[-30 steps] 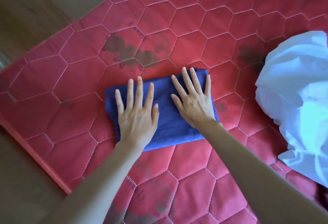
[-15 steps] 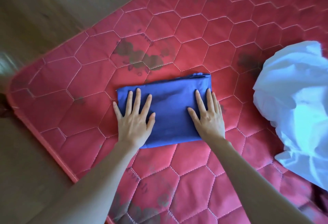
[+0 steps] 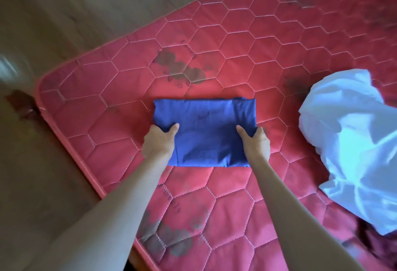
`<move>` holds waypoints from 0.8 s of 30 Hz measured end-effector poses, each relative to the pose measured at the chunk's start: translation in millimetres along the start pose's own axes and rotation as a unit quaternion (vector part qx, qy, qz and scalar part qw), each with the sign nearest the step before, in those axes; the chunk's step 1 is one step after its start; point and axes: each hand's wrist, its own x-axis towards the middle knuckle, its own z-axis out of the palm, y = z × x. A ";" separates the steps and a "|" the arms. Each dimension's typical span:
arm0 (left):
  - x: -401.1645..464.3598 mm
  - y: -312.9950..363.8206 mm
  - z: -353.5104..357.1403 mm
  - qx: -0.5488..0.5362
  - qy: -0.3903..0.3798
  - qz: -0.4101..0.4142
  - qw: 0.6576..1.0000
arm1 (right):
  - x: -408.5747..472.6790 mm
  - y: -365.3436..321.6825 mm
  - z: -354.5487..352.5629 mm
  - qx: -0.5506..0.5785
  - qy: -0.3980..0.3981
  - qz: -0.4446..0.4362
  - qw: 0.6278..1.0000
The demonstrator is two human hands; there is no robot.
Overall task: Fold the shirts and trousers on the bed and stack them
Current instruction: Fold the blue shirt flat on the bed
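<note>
One folded blue garment (image 3: 205,131) flat near the middle of the red bed (image 3: 247,41). Gripped at both short ends: left hand (image 3: 160,143) and right hand (image 3: 256,143) each with thumb on top, fingers tucked beneath, probably to lift the bundle without losing the folds. Unfolded white garment (image 3: 352,141) well apart at right, cut off by the frame. Fingers hidden; shirt or trousers impossible to tell.
</note>
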 end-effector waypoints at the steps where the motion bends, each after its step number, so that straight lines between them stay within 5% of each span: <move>1: 0.4 -1.1 0.1 -0.018 -0.010 -0.002 1.000 | -5.2 4.1 0.2 0.009 0.005 0.001 1.000; 10: -15.5 -26.7 5.2 -0.001 0.116 0.176 0.978 | -83.0 45.2 20.6 0.105 0.138 0.026 0.985; 16: -15.8 -17.8 -14.6 0.018 0.180 0.353 0.918 | -108.2 33.3 26.7 0.139 0.178 -0.002 0.974; 20: 0.9 6.5 -48.9 0.002 0.148 0.486 0.861 | -113.5 -0.4 36.7 0.108 0.223 -0.107 0.963; 24: 39.1 26.5 -88.8 -0.005 0.128 0.552 0.824 | -111.7 -45.6 58.1 0.073 0.264 -0.122 0.954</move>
